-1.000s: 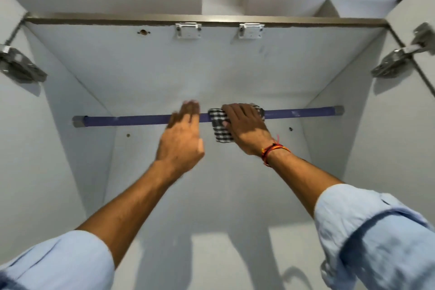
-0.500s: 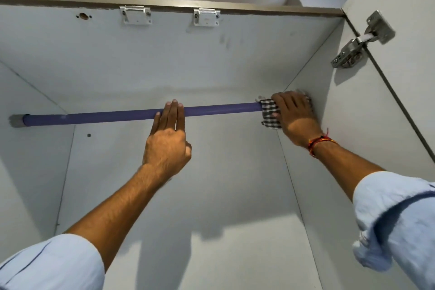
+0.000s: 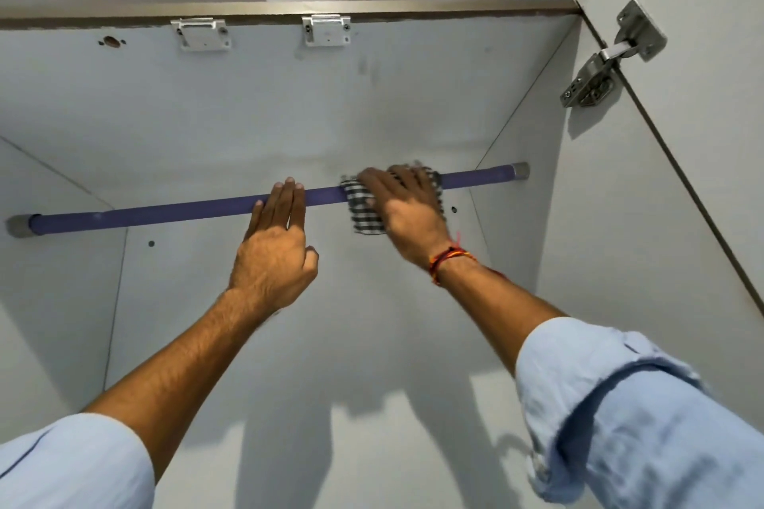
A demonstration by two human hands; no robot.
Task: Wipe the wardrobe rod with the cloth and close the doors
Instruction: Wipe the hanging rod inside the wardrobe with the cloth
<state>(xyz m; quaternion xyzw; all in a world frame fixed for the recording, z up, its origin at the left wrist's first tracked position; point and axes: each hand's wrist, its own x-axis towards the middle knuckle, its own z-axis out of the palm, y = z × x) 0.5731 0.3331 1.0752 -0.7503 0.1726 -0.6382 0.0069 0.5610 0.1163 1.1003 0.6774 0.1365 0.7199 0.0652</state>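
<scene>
Rod (image 3: 173,212): right hand (image 3: 407,211) slid cloth (image 3: 364,211) back toward centre.

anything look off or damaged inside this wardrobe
Nothing serious. The top panel has an open hole near its front left and faint smudges right of centre. The rod sits straight in its end sockets, and the hinge looks intact.
</scene>
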